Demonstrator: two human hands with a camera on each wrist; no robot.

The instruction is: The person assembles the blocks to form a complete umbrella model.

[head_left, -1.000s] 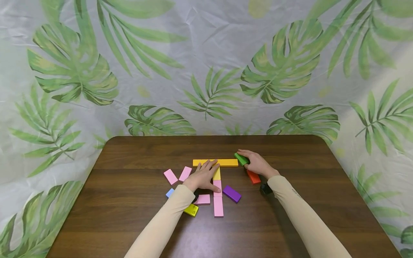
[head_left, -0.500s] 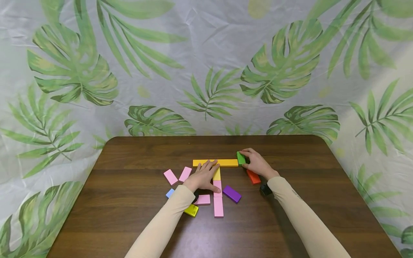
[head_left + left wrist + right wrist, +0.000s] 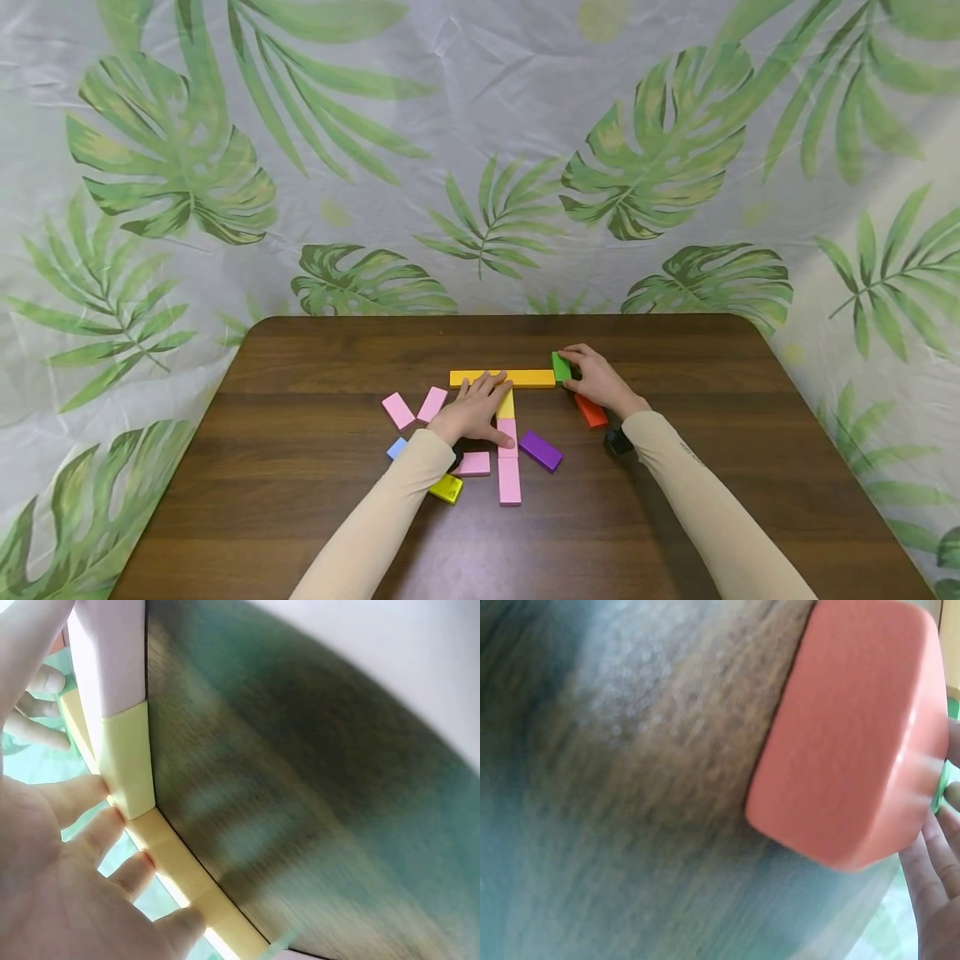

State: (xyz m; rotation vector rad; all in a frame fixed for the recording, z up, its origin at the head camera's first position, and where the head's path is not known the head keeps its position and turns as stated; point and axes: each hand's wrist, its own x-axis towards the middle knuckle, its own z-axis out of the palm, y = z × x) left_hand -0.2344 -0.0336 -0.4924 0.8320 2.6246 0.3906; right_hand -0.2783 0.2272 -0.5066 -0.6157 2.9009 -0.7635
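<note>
Head view gives us both hands over the wooden table [image 3: 225, 500]. We see the right hand [image 3: 598, 382] pinching the green block [image 3: 561, 367] between thumb and fingers, the block set at the right end of the orange bar [image 3: 534, 379] and apparently touching it. The left hand [image 3: 474, 411] lies with its fingers spread and nearly straight, their tips against the bar (we find this clearest in the left wrist view). From the bar's middle a column runs toward us: the yellow block [image 3: 506, 405], then two pink blocks [image 3: 509, 482] end to end. The red block [image 3: 591, 412] lies just beside the right hand; whether they touch, we cannot tell. Right of the column we have a purple block [image 3: 541, 451], lying askew; left of it, more pink blocks [image 3: 398, 411], a partly hidden blue block [image 3: 397, 447] and a yellow-green block [image 3: 447, 489] by the sleeve.
</note>
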